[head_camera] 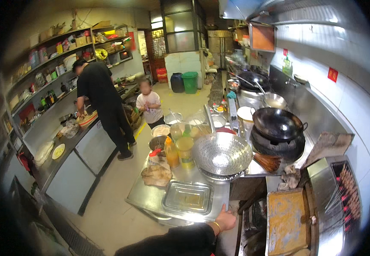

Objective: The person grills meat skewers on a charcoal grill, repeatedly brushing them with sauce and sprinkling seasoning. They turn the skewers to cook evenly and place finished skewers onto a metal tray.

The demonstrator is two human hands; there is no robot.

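My left hand [226,221] reaches in from the bottom in a dark sleeve, with a yellow bracelet at the wrist. It is at the near right corner of a stainless steel table [140,196]; one digit points up and the other fingers are curled out of sight. Whether it grips anything does not show. Close by on the table is a clear-lidded rectangular tray [189,197]. Behind it are a folded brown cloth [156,175], an orange squeeze bottle [172,154] and a large perforated steel strainer [222,150]. My right hand is out of view.
On the right, skewers [349,192] lie over a grill beside a stained tray [285,220]. A black wok [277,124] sits on the stove, with a bamboo brush [267,162] near it. One person [97,86] works at the left counter; a small person [149,104] stands beyond the table.
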